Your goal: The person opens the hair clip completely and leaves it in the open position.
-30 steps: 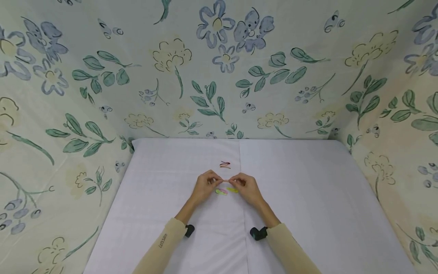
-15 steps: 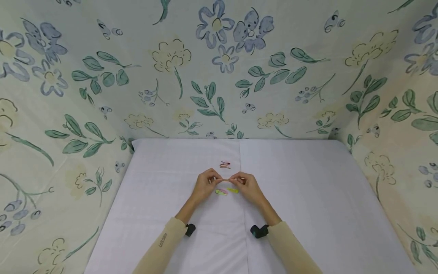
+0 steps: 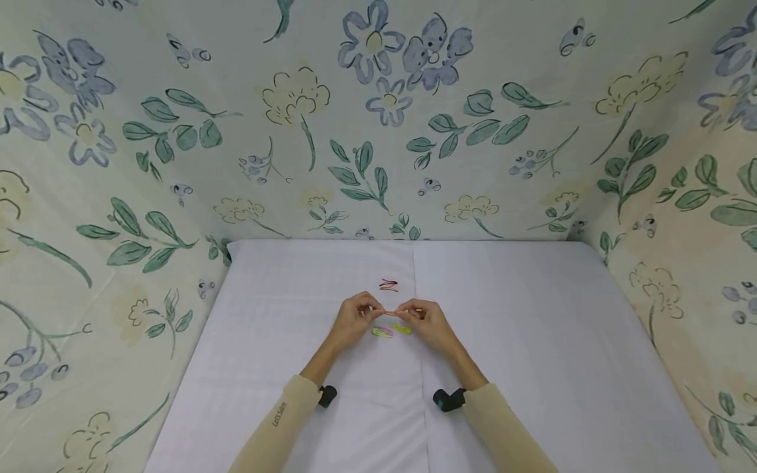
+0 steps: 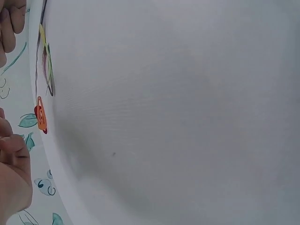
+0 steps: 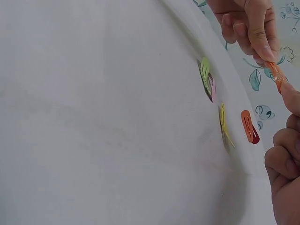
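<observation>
An orange snap hair clip (image 5: 277, 72) is stretched between my two hands. My left hand (image 3: 355, 320) pinches one end with thumb and fingertips, while my right hand (image 3: 429, 322) pinches the other. Only the clip's middle shows between the fingertips. On the cloth beyond the hands lie an orange hair clip (image 5: 247, 125) and a dark red one (image 5: 255, 136), overlapping. Nearer the wrists are a green hair clip (image 5: 205, 72) with a pink one (image 5: 213, 89) against it, and a yellow clip (image 5: 223, 119) beside them. In the left wrist view, both hands show only at the left edge.
A white cloth (image 3: 520, 328) covers the table, with a seam or fold running front to back. Floral fabric (image 3: 331, 151) hangs behind the table and at both sides. Black wrist cameras (image 3: 448, 400) sit at the cuffs of the beige sleeves (image 3: 508, 427).
Both hands keep their pinch on the orange hair clip and stay almost in place. The clip's middle looks slightly more bowed downward now. The clips on the cloth have not moved.
</observation>
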Action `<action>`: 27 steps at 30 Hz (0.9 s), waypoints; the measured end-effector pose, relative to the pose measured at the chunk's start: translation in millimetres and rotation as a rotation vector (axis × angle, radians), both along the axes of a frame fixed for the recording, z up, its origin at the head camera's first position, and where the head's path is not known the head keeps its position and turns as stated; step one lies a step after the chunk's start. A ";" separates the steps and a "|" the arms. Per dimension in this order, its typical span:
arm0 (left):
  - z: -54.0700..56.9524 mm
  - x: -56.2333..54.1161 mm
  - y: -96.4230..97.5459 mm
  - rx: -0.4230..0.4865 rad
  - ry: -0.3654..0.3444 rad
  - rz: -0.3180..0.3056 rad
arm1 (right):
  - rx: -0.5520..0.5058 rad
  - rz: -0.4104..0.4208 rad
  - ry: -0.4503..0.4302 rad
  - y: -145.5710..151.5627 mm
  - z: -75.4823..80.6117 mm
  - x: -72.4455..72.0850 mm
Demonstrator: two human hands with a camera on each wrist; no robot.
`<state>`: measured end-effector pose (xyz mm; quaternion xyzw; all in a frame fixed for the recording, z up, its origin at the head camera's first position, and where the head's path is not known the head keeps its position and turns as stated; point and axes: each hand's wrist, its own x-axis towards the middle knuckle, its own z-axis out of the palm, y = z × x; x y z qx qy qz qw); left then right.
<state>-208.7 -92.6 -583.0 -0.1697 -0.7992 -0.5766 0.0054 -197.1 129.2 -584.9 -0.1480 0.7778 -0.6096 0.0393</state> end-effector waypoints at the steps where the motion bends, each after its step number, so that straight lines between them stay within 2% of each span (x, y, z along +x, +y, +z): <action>1: -0.4 -0.4 -0.1 0.008 0.000 0.003 | -0.002 -0.008 -0.003 -0.4 0.1 0.1; 4: -1.2 -0.7 -0.4 0.025 0.001 0.024 | -0.007 -0.051 0.020 -2.3 -1.0 0.8; 6: -1.6 -0.7 -0.4 0.036 -0.002 0.040 | -0.012 -0.086 0.032 -2.5 -11.4 -2.7; 13: -1.0 -1.7 -0.8 0.009 0.013 0.088 | -0.061 -0.152 0.089 -6.4 -12.4 -3.1; 20: -1.6 -3.6 0.8 -0.005 0.050 0.128 | -0.060 -0.155 0.122 -5.9 -12.9 -5.0; 27: -2.4 -1.4 1.4 -0.028 0.078 0.155 | -0.011 -0.184 0.183 -7.6 -15.9 -4.5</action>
